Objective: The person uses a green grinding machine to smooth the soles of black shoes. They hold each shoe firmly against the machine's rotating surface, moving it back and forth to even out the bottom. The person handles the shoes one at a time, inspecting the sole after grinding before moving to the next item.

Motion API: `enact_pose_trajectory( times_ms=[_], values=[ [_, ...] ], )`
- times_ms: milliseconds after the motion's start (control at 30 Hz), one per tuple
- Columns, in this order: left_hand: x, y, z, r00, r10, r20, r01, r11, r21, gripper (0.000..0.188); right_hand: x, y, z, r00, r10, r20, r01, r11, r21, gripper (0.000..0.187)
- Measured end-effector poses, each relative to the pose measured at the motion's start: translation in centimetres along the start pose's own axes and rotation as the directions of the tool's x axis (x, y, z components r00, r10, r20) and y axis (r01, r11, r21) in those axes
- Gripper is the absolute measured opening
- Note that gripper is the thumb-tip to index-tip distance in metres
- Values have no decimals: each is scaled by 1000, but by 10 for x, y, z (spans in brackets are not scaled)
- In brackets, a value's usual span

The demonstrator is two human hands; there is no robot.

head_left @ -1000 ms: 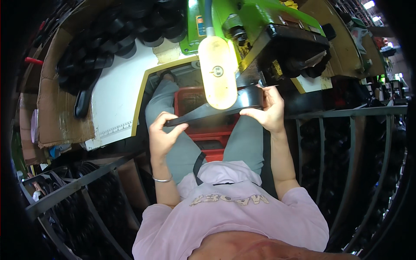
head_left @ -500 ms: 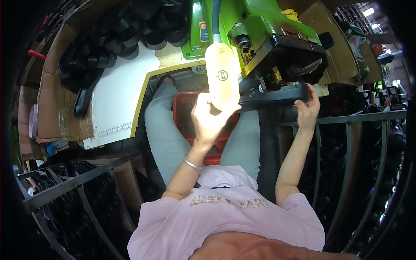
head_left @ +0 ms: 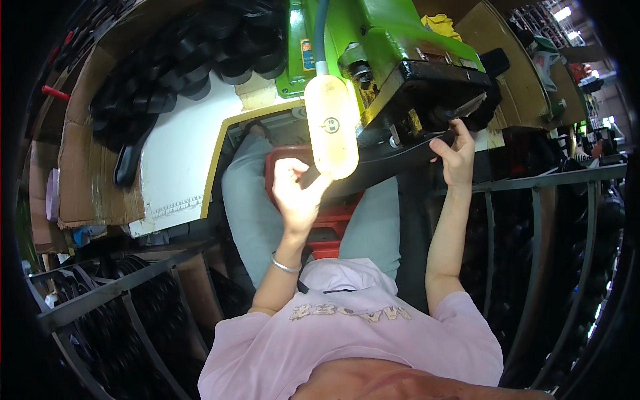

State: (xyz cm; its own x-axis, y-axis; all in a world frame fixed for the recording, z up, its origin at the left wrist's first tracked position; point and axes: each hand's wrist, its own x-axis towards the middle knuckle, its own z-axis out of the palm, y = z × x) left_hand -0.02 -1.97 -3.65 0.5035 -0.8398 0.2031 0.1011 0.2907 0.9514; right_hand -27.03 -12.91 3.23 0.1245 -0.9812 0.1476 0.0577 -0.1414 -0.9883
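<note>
A long black shoe sole [head_left: 390,167] stretches between my two hands, under the head of a green machine [head_left: 427,60] with a black front. My left hand [head_left: 297,198] grips its left end, partly hidden behind a glowing oval lamp [head_left: 331,130]. At the other end, my right hand [head_left: 458,157] pinches it with thumb and fingers, close below the machine's black head. The sole's upper edge lies at the machine's lower working parts; exact contact is hard to make out.
Black heeled soles are heaped in a cardboard box [head_left: 93,187] and on the white tabletop [head_left: 177,167] at left. A red bin [head_left: 327,230] sits between my knees. Metal racks [head_left: 113,297] with black pieces flank me. A yellow cloth [head_left: 440,27] lies behind the machine.
Both hands have shifted left, the left one also slightly nearer to me. The sole has turned, its left end now lower and its right end higher. The view has shifted a little.
</note>
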Motion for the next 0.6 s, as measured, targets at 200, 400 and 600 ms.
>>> enact_pose_trajectory(
  times_ms=[200,400,600],
  values=[
    [4,23,-30,993,-117,14,117,989,-86,34,-19,-2,34,1000,2,23,-3,999,35,62],
    [3,22,-88,994,-107,6,108,992,-73,33,-36,10,75,990,-97,102,99,995,-13,62],
    [10,34,-123,974,-152,166,126,980,154,30,-57,25,100,994,-100,53,100,995,-4,58]
  ],
)
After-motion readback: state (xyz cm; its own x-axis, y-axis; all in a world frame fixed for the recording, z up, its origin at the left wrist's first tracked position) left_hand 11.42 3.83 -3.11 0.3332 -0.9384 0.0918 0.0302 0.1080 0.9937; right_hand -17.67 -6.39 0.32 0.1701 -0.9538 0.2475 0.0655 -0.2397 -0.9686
